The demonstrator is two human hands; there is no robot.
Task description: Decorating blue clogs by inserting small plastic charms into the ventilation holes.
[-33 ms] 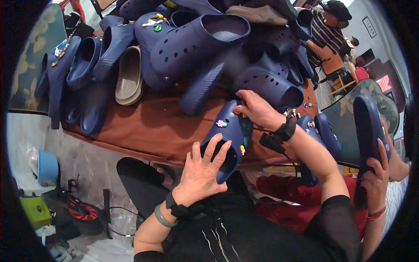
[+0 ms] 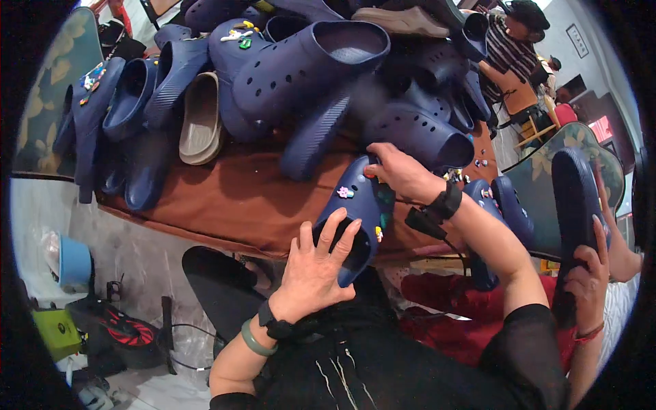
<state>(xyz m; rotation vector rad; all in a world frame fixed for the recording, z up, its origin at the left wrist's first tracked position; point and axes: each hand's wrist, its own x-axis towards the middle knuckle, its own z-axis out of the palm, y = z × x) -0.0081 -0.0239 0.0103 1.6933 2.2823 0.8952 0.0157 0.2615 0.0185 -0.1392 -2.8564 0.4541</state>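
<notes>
A dark blue clog (image 2: 358, 179) is tilted at the table's front edge, its toe away from me and its opening toward me. My left hand (image 2: 307, 263) grips it at the opening, fingers spread across the rim. At the toe, my right hand (image 2: 407, 174) has its thumb and fingers closed on a small orange-red shoe charm (image 2: 370, 172), mostly covered by the fingertips. A pink flower-like charm (image 2: 344, 193) sits on the clog's upper, and a yellow-and-white charm (image 2: 378, 234) is on its side.
Many blue clogs (image 2: 294, 75) are piled across the brown-covered table (image 2: 232, 198), with a beige clog (image 2: 200, 123) among them. Loose charms (image 2: 456, 174) lie right of my right wrist. At far right another person's hand (image 2: 589, 277) holds a blue clog (image 2: 575, 198). A blue bucket (image 2: 74, 261) stands lower left.
</notes>
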